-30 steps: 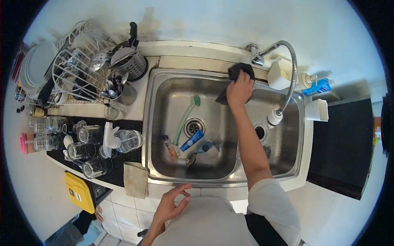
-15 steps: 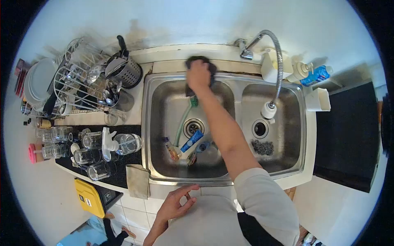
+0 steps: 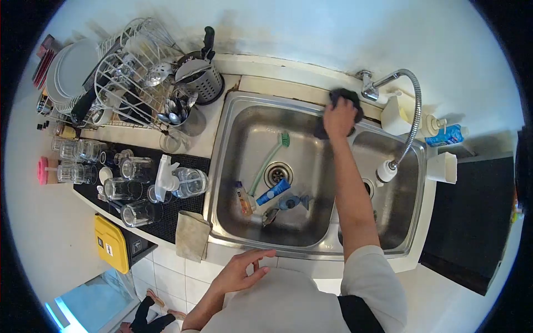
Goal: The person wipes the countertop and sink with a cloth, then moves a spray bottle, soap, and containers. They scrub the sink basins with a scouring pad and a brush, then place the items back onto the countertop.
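Note:
My right hand (image 3: 340, 117) presses a dark cloth (image 3: 351, 100) against the back ledge of the double sink (image 3: 266, 101), just left of the faucet base. Its fingers are closed on the bunched fabric. Low in front of my body, my left hand (image 3: 241, 272) hovers near the front edge of the counter, fingers apart and holding nothing. In the left basin lie a green-handled brush (image 3: 269, 161), a blue tube (image 3: 273, 191), a small bottle with an orange label (image 3: 243, 198) and a blue bottle (image 3: 290, 202). My forearm hides part of the right basin.
A flexible faucet (image 3: 416, 105) arches over the right basin. Left stand a dish rack (image 3: 119, 83), a cutlery holder (image 3: 206, 83), several glass mugs (image 3: 141, 213) and a spray bottle (image 3: 189, 182). A beige cloth (image 3: 192, 236) hangs over the front edge. Another person's legs (image 3: 150, 313) show lower left.
My right hand has slid the dark cloth rightward along the back ledge, from behind the left basin to near the faucet. The view has shifted and tilted. My left hand stays nearly still.

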A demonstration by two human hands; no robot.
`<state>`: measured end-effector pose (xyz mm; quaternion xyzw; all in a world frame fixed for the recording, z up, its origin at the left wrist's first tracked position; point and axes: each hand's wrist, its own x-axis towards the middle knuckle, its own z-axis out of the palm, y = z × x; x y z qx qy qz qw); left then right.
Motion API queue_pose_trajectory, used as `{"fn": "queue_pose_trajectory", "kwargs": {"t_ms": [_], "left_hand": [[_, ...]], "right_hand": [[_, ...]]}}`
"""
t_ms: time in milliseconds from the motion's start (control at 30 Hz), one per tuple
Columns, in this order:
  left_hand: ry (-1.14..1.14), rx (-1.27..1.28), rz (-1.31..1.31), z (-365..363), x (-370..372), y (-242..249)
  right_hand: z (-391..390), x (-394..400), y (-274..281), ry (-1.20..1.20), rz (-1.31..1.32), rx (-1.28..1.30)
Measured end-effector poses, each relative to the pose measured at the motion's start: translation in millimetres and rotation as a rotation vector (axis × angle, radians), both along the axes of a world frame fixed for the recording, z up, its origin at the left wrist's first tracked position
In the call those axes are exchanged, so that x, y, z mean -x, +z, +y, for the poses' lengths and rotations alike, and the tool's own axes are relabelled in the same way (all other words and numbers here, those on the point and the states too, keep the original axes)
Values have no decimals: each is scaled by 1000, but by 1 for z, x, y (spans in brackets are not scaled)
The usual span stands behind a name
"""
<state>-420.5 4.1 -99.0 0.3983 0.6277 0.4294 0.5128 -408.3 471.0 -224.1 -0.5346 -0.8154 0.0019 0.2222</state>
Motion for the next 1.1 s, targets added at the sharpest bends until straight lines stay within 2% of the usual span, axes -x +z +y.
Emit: {"fn": "queue_pose_trajectory", "kwargs": {"t_ms": [67, 200, 367, 467, 533, 633, 733, 800, 933, 1000, 1100], "left_hand": [[17, 10, -4, -1, 3, 1], [63, 11, -27, -6, 7, -2], [135, 10, -86, -23, 5, -9], [204, -13, -131, -32, 6, -11], [270, -35, -141, -37, 5, -14], [248, -55, -110, -45, 9, -16], [262, -59, -88, -44, 19, -15], [280, 2, -139, -47, 22, -7], [262, -66, -119, -49, 19, -14], [236, -53, -125, -49, 17, -16], [221, -30, -100, -46, 19, -8]], "right_hand": [[-21, 47, -1, 179, 14, 24], [-73, 142, 3, 348, 62, 66], [-83, 215, 1, 678, 106, 139], [-48, 226, -7, 675, 477, 525], [-54, 208, 24, 618, 460, 176], [-57, 200, -8, 790, 94, 122], [-62, 197, -1, 624, 454, 371], [-79, 184, 53, 489, 559, 149], [-87, 204, 92, 496, 275, -152], [-76, 223, 76, 630, 4, -193], [-62, 231, 62, 630, -84, -134]]}}
